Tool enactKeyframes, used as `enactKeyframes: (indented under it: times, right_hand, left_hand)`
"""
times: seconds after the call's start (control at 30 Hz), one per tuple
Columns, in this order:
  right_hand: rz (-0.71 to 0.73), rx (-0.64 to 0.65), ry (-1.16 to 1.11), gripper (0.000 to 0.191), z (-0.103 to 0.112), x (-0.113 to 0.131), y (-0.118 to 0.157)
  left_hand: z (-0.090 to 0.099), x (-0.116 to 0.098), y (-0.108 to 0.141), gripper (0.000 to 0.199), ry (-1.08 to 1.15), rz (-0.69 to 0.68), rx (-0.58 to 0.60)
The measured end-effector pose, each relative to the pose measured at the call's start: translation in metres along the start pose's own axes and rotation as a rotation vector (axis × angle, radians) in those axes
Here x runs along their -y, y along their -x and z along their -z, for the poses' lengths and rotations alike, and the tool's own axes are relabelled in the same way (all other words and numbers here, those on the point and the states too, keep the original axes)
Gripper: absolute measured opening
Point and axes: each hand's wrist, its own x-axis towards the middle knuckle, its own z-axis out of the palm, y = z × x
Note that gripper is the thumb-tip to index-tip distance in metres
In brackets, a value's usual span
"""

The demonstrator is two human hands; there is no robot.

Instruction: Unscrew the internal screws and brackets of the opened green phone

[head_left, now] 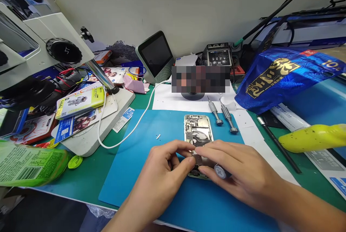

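Note:
An opened smartphone [198,127], its inner parts bare, lies on the blue mat. My left hand [170,167] is closed at the phone's lower left, with thumb and forefinger at a small dark flat part [198,160] over its lower half. From the other side my right hand [238,163] brings its fingertips to the same part. A screwdriver [221,171], its round end marked with a cross, is tucked in the right hand; its shaft is hidden. Whether the dark part is loose or seated, I cannot tell.
Two screwdrivers [219,114] lie beyond the phone, and tiny white pieces [158,136] sit on the mat [129,174]. A white cable [129,138] curves at left near a microscope [65,49]. At right are a blue bag [270,80], a yellow bottle [310,138] and a black rod [281,147].

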Motion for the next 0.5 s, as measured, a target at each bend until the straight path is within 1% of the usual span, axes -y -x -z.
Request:
enactKeyframes:
  times: [0.13, 0.33, 0.5]
  right_hand:
    - [0.006, 0.029, -0.007, 0.028, -0.0006, -0.0007, -0.0004]
    - [0.015, 0.053, -0.039, 0.021, -0.0023, -0.0004, -0.0004]
    - [0.008, 0.083, -0.055, 0.021, -0.0036, -0.0018, 0.0009]
  left_hand:
    - [0.0001, 0.0008, -0.0017, 0.025, 0.017, 0.013, 0.032]
    - [0.002, 0.0026, -0.0018, 0.026, 0.023, 0.002, 0.048]
    - [0.0019, 0.0039, -0.0013, 0.023, 0.002, -0.005, 0.041]
